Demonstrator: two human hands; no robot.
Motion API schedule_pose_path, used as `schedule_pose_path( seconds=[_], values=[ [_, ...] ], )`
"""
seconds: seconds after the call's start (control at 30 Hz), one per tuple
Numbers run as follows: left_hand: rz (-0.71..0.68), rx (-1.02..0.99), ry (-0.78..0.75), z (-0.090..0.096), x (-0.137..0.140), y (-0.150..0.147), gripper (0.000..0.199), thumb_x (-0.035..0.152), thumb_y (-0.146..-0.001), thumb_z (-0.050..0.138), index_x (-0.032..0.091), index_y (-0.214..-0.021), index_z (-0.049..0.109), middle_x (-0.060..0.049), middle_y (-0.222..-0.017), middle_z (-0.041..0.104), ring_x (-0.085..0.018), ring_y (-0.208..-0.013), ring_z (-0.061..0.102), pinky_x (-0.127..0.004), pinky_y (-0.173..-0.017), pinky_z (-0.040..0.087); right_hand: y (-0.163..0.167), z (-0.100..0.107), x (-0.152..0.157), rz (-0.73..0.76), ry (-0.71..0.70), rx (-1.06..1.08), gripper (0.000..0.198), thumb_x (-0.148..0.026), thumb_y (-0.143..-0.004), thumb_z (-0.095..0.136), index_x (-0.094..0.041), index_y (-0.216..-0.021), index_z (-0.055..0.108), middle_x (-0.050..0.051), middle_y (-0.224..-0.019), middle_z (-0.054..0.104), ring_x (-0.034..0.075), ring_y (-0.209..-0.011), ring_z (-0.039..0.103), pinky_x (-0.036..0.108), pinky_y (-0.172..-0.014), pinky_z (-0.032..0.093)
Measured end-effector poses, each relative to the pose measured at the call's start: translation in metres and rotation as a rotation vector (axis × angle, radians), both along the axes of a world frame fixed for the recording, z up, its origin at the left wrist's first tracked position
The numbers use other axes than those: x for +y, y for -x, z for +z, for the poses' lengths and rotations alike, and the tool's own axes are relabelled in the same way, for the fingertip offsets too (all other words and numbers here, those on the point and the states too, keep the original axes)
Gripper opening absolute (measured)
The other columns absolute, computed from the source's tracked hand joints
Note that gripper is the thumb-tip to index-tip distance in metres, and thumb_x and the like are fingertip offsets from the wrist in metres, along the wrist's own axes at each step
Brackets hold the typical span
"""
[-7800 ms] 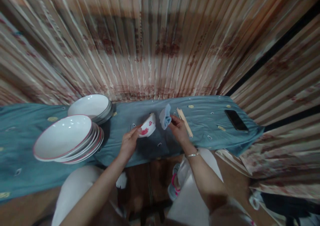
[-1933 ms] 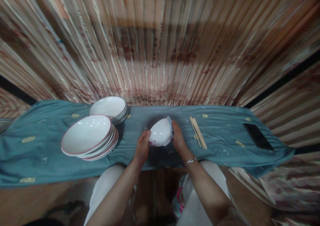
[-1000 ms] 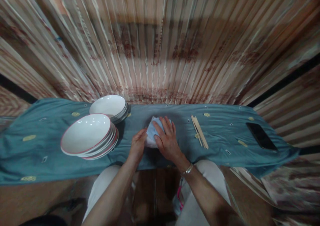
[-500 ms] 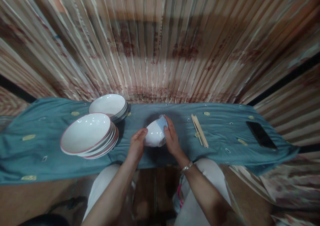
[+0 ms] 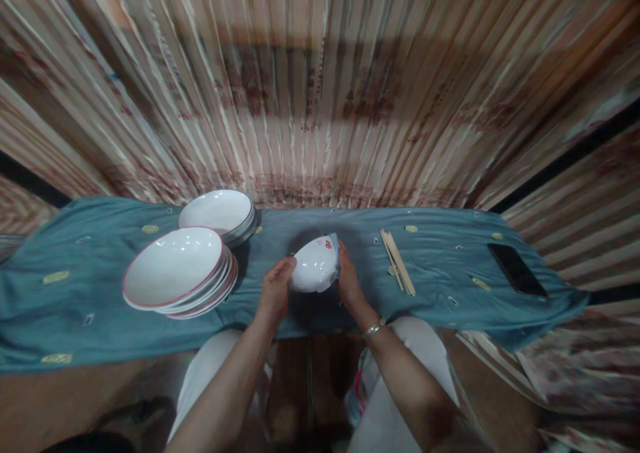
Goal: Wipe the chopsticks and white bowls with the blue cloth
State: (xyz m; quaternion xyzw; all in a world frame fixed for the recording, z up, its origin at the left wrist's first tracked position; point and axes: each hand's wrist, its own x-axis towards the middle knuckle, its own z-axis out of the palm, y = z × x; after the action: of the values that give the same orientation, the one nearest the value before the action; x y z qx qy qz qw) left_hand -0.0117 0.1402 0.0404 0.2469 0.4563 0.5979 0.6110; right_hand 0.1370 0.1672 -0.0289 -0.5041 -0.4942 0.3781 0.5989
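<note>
A white bowl (image 5: pixel 311 267) with a small red mark near its rim is held tilted on its side above the table, its base towards the left and its mouth towards the right. My left hand (image 5: pixel 275 286) is closed on the base end, thumb on top. At the mouth, my right hand (image 5: pixel 349 278) presses a light blue cloth (image 5: pixel 335 241) against the rim. The fingers of that hand are partly hidden behind the bowl and cloth. The bowl's inside faces away from view.
Left of the hands stand a stack of red-rimmed white plates (image 5: pixel 175 269) and, behind it, a stack of dark-rimmed ones (image 5: pixel 217 211). Several wooden chopsticks (image 5: pixel 399 263) lie to the right, then a black phone (image 5: pixel 517 269). A teal cloth (image 5: pixel 440 266) covers the table; a curtain (image 5: pixel 320 106) hangs behind.
The cloth and my right hand have shifted right around the bowl's rim, and the bowl has turned, so its red mark now shows. My left hand stays at the base.
</note>
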Motion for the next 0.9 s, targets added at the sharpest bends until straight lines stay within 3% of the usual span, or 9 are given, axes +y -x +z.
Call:
schedule_pose_path(
  seconds=[0.13,0.37,0.53,0.7,0.9],
  values=[
    [-0.001,0.028,-0.026,-0.002,0.000,-0.002,0.044,0.050,-0.044,0.085,0.015,-0.064,0.066,0.003,-0.059,0.062,-0.011,-0.059,0.052,-0.022,-0.060,0.039,-0.001,0.023,-0.011,-0.010,0.021,-0.156,0.059,-0.053,-0.096,0.030,-0.020,-0.144,0.040,0.009,-0.147,0.047,0.022,-0.137,0.042,0.045,-0.117,0.030],
    [-0.061,0.052,-0.098,-0.007,-0.001,-0.005,0.034,0.045,-0.057,0.079,0.016,-0.066,0.065,0.003,-0.059,0.060,-0.011,-0.057,0.050,-0.023,-0.057,0.039,0.004,0.053,-0.031,0.016,-0.276,-0.752,0.053,-0.032,-0.099,0.029,-0.019,-0.150,0.029,0.011,-0.157,0.028,0.023,-0.147,0.021,0.050,-0.119,0.023],
    [-0.070,0.052,-0.115,-0.011,0.001,-0.003,0.026,0.036,-0.057,0.076,0.016,-0.072,0.067,0.002,-0.062,0.063,-0.010,-0.057,0.050,-0.022,-0.056,0.039,0.014,0.059,-0.040,0.030,-0.396,-1.050,0.050,-0.027,-0.097,0.038,-0.020,-0.147,0.037,0.013,-0.157,0.027,0.030,-0.148,0.012,0.059,-0.115,0.022],
    [-0.067,0.025,-0.125,-0.015,0.002,-0.001,0.023,0.027,-0.055,0.073,0.017,-0.074,0.068,0.002,-0.064,0.065,-0.011,-0.058,0.053,-0.023,-0.058,0.041,0.017,0.062,-0.043,0.055,-0.442,-1.120,0.049,-0.027,-0.096,0.042,-0.021,-0.144,0.042,0.012,-0.155,0.032,0.032,-0.148,0.013,0.059,-0.115,0.021],
    [-0.083,0.022,-0.104,-0.010,0.000,-0.005,0.026,0.036,-0.057,0.076,0.016,-0.069,0.066,0.003,-0.059,0.062,-0.009,-0.055,0.049,-0.022,-0.056,0.039,0.011,0.057,-0.036,0.023,-0.349,-0.974,0.052,-0.031,-0.096,0.039,-0.018,-0.147,0.036,0.013,-0.156,0.028,0.029,-0.148,0.015,0.056,-0.117,0.022]
  ],
)
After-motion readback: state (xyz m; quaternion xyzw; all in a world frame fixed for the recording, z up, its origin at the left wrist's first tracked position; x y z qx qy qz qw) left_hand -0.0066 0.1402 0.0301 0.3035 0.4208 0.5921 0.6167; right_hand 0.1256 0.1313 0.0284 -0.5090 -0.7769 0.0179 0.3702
